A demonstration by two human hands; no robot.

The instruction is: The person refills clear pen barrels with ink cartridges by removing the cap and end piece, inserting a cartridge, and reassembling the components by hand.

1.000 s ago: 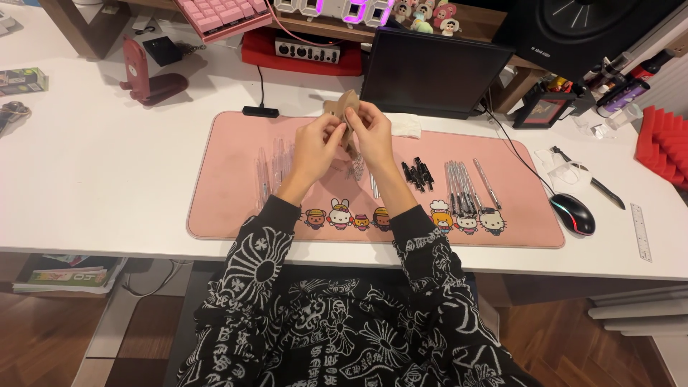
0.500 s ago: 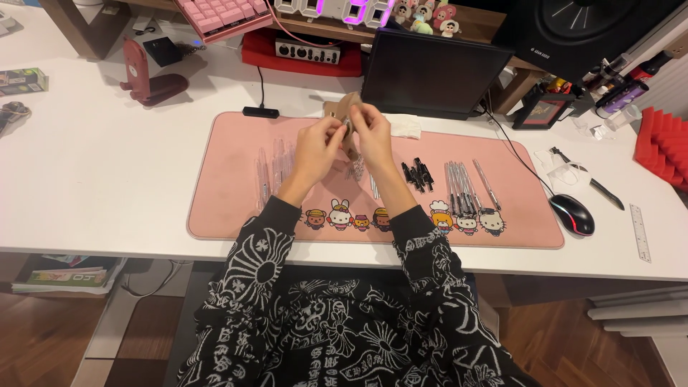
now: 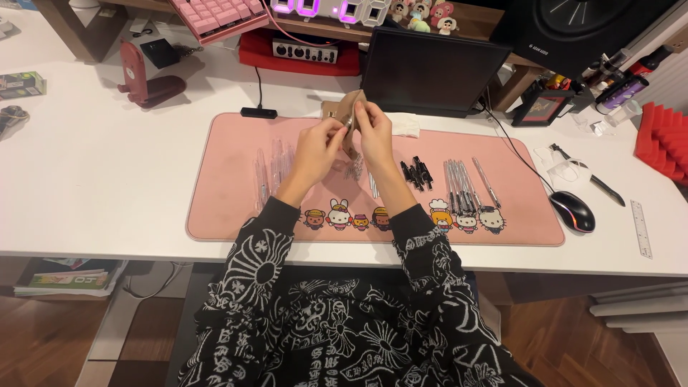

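My hands point(image 3: 347, 140) barely moved. The small brown pouch point(image 3: 352, 107) now tilts slightly (still pinched between both) above the pink mat's point(image 3: 236, 208) far edge.

At frame centre, both hands pinch a small brown packet point(image 3: 352, 109) above the pink mat point(image 3: 229, 179). Left hand point(image 3: 319, 147) grips its lower edge; right hand point(image 3: 374, 132) its side.

A single head-worn camera is looking steeply down and forward from above the seated person, taking in the white bench point(image 3: 107, 186), the pink mat point(image 3: 229, 179) at mid distance, and the patterned sleeves close underneath
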